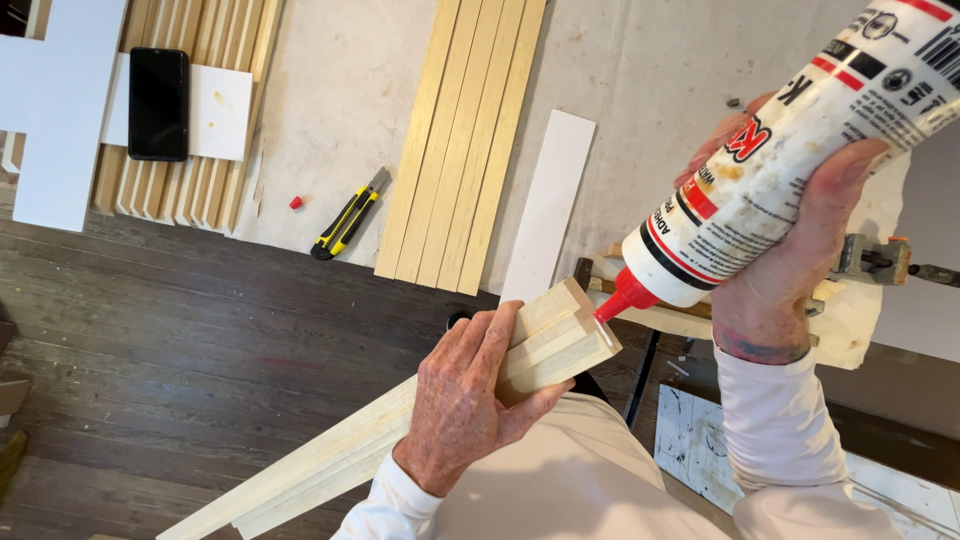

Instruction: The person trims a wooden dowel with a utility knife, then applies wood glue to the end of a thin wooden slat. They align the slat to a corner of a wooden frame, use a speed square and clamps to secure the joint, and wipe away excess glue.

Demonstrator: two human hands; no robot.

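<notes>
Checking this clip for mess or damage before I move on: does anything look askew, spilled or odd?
Two small things. The glue bottle in the right hand is smeared with dried yellowish residue. A small red cap lies loose on the sheet beside the utility knife. The wood strips lie neatly.

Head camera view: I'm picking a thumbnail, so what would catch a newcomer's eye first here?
First the big white glue bottle with its red nozzle, tilted down in the right hand at upper right, tip at the mitred end of a pale wooden moulding. The left hand grips that moulding at centre. Behind, on the floor sheet, lie a yellow utility knife and a row of wooden strips.
</notes>
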